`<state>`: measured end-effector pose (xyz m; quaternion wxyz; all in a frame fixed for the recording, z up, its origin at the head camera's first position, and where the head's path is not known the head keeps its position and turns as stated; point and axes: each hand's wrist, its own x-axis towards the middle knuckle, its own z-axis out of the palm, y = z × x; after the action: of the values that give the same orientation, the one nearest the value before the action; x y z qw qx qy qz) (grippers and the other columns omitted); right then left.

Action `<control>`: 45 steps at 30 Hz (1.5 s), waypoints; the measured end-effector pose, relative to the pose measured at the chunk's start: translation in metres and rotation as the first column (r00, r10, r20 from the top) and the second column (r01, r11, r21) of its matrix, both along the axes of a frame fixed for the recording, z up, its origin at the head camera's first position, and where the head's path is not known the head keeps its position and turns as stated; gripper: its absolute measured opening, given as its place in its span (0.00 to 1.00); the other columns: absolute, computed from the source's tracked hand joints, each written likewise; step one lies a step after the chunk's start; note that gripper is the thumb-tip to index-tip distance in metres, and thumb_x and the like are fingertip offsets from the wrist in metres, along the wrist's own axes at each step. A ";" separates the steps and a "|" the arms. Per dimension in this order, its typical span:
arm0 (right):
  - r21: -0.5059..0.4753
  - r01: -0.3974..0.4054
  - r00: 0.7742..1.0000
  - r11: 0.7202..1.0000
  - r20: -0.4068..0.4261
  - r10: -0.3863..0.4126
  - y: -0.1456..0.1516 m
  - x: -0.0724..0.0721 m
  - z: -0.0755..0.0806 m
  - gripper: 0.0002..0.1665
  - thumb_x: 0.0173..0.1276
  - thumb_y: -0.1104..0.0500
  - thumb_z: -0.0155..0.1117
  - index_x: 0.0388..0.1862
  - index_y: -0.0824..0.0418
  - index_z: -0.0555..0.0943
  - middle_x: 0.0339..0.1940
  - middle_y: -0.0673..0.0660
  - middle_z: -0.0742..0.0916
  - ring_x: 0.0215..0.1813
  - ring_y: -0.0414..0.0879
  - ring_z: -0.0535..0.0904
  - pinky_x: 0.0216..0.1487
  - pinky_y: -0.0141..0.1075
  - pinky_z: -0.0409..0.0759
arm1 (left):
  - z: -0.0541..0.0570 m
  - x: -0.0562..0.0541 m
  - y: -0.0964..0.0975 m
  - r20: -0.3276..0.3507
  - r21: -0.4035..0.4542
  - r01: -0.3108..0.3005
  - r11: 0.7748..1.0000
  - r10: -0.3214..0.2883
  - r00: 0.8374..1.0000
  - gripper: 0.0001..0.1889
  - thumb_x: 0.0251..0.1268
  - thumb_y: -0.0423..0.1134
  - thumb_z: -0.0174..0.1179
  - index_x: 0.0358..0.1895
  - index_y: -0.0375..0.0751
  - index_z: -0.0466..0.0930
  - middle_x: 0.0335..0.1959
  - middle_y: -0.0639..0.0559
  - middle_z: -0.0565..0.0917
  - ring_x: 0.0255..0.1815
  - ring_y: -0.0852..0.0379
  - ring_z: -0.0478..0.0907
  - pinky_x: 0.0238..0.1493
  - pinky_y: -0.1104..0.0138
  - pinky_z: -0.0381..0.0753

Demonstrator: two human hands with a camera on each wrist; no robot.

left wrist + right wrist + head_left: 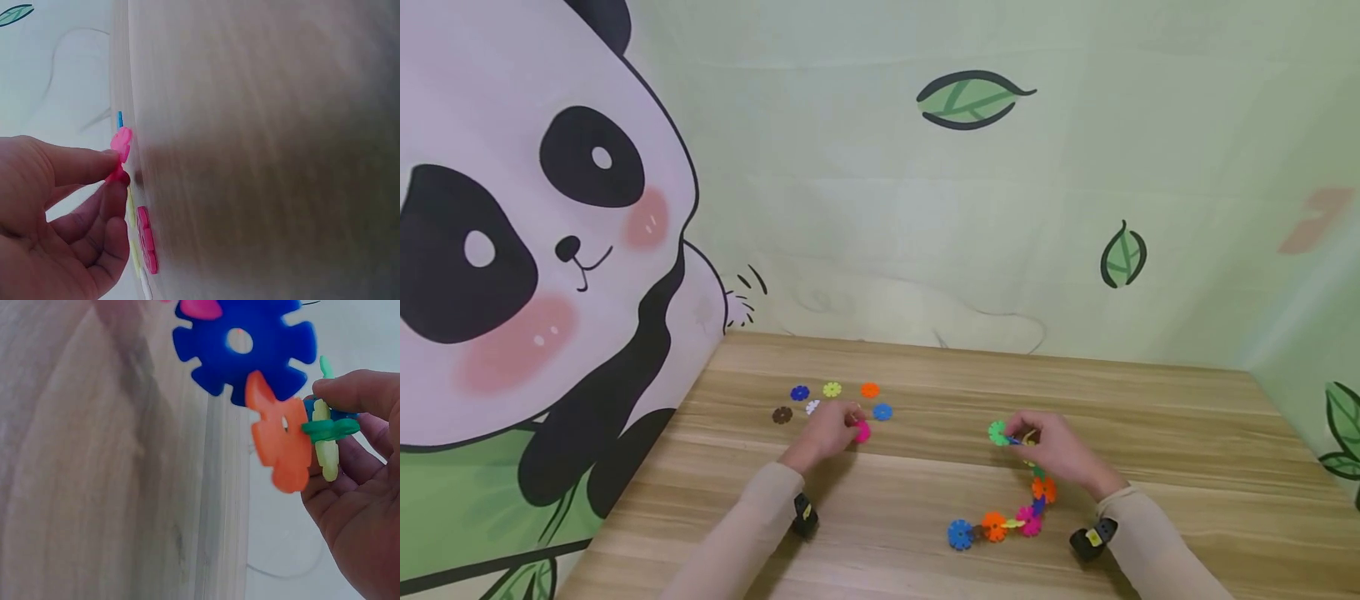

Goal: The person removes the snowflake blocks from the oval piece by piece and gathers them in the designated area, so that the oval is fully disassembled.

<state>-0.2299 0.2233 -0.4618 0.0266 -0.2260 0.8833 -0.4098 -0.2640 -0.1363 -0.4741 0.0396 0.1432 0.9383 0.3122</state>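
Note:
My left hand (pixel 829 430) pinches a pink notched plastic disc (pixel 862 432) between thumb and fingertips, a little above the table. In the left wrist view that disc (pixel 121 144) stands on edge in the pinch. A curved chain of interlocked notched discs (pixel 1028 522) is held at its far end by my right hand (pixel 1058 448). A green disc (pixel 997 432) tips that held end; a light blue disc (pixel 959 534) forms the other. Seen from the right wrist, a dark blue disc (pixel 269 337) and an orange disc (pixel 284 453) join near the hand; fingers partly hide the discs held.
Loose discs lie around the left hand: brown (pixel 782 415), dark blue (pixel 800 392), yellow (pixel 832 389), orange (pixel 870 389), blue (pixel 883 412) and a partly hidden white one (pixel 812 407). The wooden table (pixel 1112 392) meets a panda-print backdrop (pixel 850 208).

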 end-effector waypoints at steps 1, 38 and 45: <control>-0.006 0.003 1.000 1.000 0.003 -0.003 0.000 0.000 0.000 0.07 0.61 0.68 0.65 0.37 0.59 0.80 0.37 0.50 0.83 0.40 0.46 0.77 0.41 0.36 0.76 | 0.000 0.000 0.000 -0.008 -0.012 0.004 1.000 -0.004 1.000 0.09 0.56 0.28 0.63 0.41 0.35 0.83 0.32 0.46 0.83 0.32 0.54 0.78 0.33 0.66 0.79; 0.028 -0.011 0.999 1.000 -0.044 0.012 0.003 0.002 0.004 0.06 0.59 0.63 0.69 0.37 0.60 0.86 0.38 0.49 0.86 0.40 0.44 0.79 0.42 0.35 0.77 | 0.014 0.006 0.033 -0.087 -0.061 0.123 0.991 -0.128 0.988 0.10 0.60 0.31 0.59 0.44 0.35 0.82 0.37 0.46 0.83 0.35 0.54 0.77 0.35 0.65 0.78; 0.025 -0.013 0.999 1.000 -0.050 0.015 0.004 0.001 0.005 0.07 0.59 0.63 0.69 0.37 0.56 0.86 0.39 0.49 0.86 0.40 0.43 0.79 0.42 0.35 0.78 | 0.017 0.008 0.064 -0.072 -0.008 0.183 0.983 -0.183 0.980 0.09 0.64 0.34 0.59 0.44 0.35 0.82 0.33 0.50 0.82 0.34 0.58 0.76 0.34 0.69 0.76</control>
<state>-0.2287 0.2274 -0.4572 0.0101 -0.2421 0.8870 -0.3931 -0.2565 -0.0720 -0.4574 0.0344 0.2402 0.9221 0.3014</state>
